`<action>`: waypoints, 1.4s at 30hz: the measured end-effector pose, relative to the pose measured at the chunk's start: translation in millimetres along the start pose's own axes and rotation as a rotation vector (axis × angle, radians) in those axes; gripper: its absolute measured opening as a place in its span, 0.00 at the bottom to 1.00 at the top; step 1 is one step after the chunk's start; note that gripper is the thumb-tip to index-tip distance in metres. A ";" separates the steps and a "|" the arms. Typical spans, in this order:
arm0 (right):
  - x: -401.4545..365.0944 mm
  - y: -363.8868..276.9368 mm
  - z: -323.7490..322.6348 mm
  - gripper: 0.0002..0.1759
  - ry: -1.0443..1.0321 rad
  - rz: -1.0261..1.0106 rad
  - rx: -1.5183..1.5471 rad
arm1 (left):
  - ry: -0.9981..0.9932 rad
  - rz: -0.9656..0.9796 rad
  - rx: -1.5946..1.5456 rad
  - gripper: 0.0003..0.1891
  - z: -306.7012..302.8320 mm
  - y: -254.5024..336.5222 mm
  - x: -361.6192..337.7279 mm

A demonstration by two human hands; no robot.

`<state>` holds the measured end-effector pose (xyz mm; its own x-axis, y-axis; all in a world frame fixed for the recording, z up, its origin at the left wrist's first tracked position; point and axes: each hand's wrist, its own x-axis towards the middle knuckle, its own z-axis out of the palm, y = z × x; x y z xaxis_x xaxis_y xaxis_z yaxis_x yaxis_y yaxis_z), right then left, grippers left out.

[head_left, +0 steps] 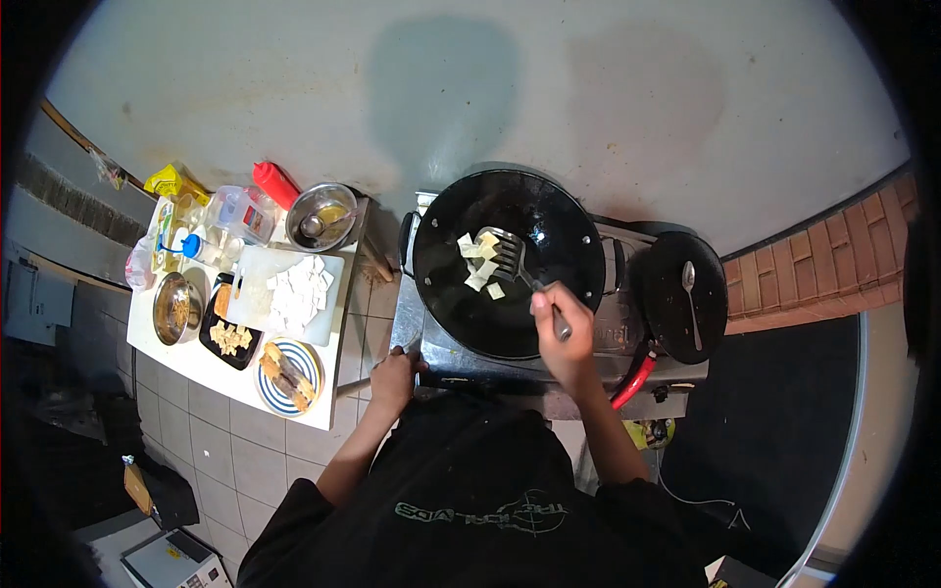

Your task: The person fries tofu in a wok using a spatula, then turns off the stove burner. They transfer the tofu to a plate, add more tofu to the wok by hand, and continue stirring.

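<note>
My right hand (566, 331) is wrapped around the handle of a metal slotted spatula (508, 257). The spatula's head lies in a large black wok (456, 318) on the stove, touching pale square tofu-like pieces (477, 278). Several of these pieces sit together left of the spatula. At the front left corner of the metal stove (627, 338), my left hand (394, 380) has its fingers curled over the edge.
Right of the wok, a black pan (655, 269) with a red handle holds a spoon (690, 294). On the left table are a cutting board (253, 312) with white cut pieces, a black tray (212, 341), a striped plate (312, 400), metal bowls and a red squeeze bottle (274, 183).
</note>
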<state>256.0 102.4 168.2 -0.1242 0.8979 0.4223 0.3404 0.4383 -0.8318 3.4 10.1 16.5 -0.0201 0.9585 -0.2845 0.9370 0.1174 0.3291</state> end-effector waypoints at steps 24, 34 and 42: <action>-8.5 -46.8 -24.5 0.07 -0.226 -0.163 -0.272 | 0.053 -0.055 -0.084 0.15 -2.1 5.6 -4.4; 25.3 -29.7 -58.2 0.14 -0.124 0.228 -0.240 | -0.017 -0.061 -0.028 0.15 -5.5 6.2 -2.4; 60.7 -47.8 -61.6 0.14 -0.189 0.240 -0.115 | 0.028 -0.031 -0.092 0.15 -0.8 1.3 -1.8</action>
<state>289.6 133.4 255.7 -0.1946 0.9714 0.1359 0.4826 0.2154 -0.8489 4.4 8.8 18.1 -0.0599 0.9607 -0.2710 0.8998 0.1695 0.4020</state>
